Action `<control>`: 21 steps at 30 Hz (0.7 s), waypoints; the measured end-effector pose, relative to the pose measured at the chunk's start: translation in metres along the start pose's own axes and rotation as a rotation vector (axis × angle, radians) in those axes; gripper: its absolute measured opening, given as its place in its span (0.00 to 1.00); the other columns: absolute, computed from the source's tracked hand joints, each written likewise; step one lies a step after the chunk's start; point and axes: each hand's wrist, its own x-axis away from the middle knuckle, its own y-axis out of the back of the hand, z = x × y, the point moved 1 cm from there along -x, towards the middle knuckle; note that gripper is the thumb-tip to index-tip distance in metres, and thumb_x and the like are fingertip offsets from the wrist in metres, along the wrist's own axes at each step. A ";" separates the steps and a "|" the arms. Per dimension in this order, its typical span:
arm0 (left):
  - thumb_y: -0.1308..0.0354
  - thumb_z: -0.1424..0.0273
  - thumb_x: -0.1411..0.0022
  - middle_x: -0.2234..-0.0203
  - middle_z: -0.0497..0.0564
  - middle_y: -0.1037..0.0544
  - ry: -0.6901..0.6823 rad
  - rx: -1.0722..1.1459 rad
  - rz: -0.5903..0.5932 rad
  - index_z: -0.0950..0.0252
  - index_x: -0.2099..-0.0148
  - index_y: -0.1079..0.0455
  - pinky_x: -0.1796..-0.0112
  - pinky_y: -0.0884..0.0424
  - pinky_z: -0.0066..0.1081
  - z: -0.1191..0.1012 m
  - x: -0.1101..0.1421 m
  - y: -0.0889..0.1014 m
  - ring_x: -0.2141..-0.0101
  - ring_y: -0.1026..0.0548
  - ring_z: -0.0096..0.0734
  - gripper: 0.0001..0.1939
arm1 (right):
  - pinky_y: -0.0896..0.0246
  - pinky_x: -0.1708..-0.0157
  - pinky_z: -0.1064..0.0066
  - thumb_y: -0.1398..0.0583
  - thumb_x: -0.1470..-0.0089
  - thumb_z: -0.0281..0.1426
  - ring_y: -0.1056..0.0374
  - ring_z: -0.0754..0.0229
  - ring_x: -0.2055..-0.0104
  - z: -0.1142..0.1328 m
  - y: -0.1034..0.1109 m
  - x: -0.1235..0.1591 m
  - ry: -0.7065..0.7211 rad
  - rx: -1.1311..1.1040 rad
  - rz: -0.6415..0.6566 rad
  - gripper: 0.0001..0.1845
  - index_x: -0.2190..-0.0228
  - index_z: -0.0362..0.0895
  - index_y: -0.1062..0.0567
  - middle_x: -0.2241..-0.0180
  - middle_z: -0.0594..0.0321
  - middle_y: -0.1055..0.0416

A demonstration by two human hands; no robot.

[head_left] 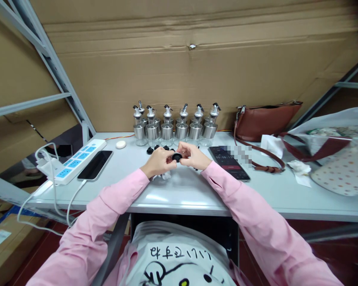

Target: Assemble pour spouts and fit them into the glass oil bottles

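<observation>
My left hand (158, 162) and my right hand (193, 156) meet over the middle of the table. Between their fingertips they pinch a round black stopper (177, 157), its ridged dark underside facing me. Just behind my left hand lie several more black pieces (150, 150), partly covered by the fingers. Below that hand rests something crumpled and see-through (166, 175), too small to name. Beyond both hands stand several glass oil bottles (167, 130) in two rows, with steel sleeves and silver pour spouts bearing black flaps.
At left lie a white power strip (66, 171), a black phone (96, 165) and a small white round object (121, 144). A second phone (226, 162) lies right of my hands. Farther right are a brown handbag (264, 121), tissues (300, 167) and a dotted bag (343, 171). Cardboard (179, 79) closes off the back.
</observation>
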 end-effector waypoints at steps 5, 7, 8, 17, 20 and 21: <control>0.49 0.71 0.52 0.83 0.44 0.30 0.004 -0.015 -0.008 0.64 0.79 0.41 0.65 0.38 0.31 -0.001 0.000 0.000 0.79 0.34 0.25 0.06 | 0.57 0.83 0.78 0.43 0.68 0.26 0.51 0.74 0.83 0.001 -0.001 0.000 0.006 0.001 -0.005 0.12 0.76 0.44 0.41 0.80 0.74 0.41; 0.49 0.71 0.53 0.84 0.43 0.31 0.014 -0.019 -0.008 0.64 0.79 0.42 0.64 0.38 0.31 -0.003 -0.001 0.001 0.79 0.35 0.25 0.06 | 0.56 0.83 0.78 0.43 0.68 0.27 0.51 0.74 0.83 0.001 -0.001 0.000 0.011 0.002 -0.009 0.11 0.76 0.43 0.41 0.79 0.73 0.41; 0.49 0.71 0.53 0.84 0.43 0.32 0.022 -0.022 -0.010 0.64 0.79 0.42 0.64 0.39 0.31 -0.003 -0.001 0.001 0.79 0.35 0.25 0.06 | 0.56 0.83 0.78 0.44 0.68 0.27 0.51 0.74 0.83 0.002 -0.001 0.000 0.014 0.000 -0.012 0.11 0.76 0.43 0.41 0.79 0.72 0.41; 0.49 0.70 0.52 0.85 0.43 0.32 0.090 -0.046 -0.046 0.64 0.80 0.43 0.63 0.39 0.32 -0.005 -0.002 0.001 0.81 0.38 0.23 0.08 | 0.55 0.82 0.80 0.44 0.65 0.26 0.49 0.74 0.82 -0.005 0.001 -0.002 0.050 0.004 -0.022 0.10 0.75 0.43 0.40 0.77 0.72 0.41; 0.50 0.70 0.52 0.85 0.43 0.32 0.094 -0.040 -0.049 0.64 0.80 0.44 0.63 0.39 0.33 -0.004 -0.002 0.001 0.81 0.38 0.23 0.09 | 0.55 0.82 0.79 0.44 0.65 0.26 0.49 0.75 0.82 -0.007 0.001 -0.003 0.048 0.015 -0.031 0.10 0.75 0.43 0.40 0.77 0.72 0.41; 0.50 0.70 0.52 0.85 0.43 0.32 0.095 -0.038 -0.049 0.64 0.80 0.44 0.63 0.39 0.33 -0.004 -0.003 0.001 0.80 0.38 0.23 0.09 | 0.54 0.82 0.79 0.44 0.65 0.26 0.49 0.75 0.82 -0.008 0.001 -0.003 0.051 0.019 -0.034 0.10 0.75 0.43 0.40 0.76 0.72 0.41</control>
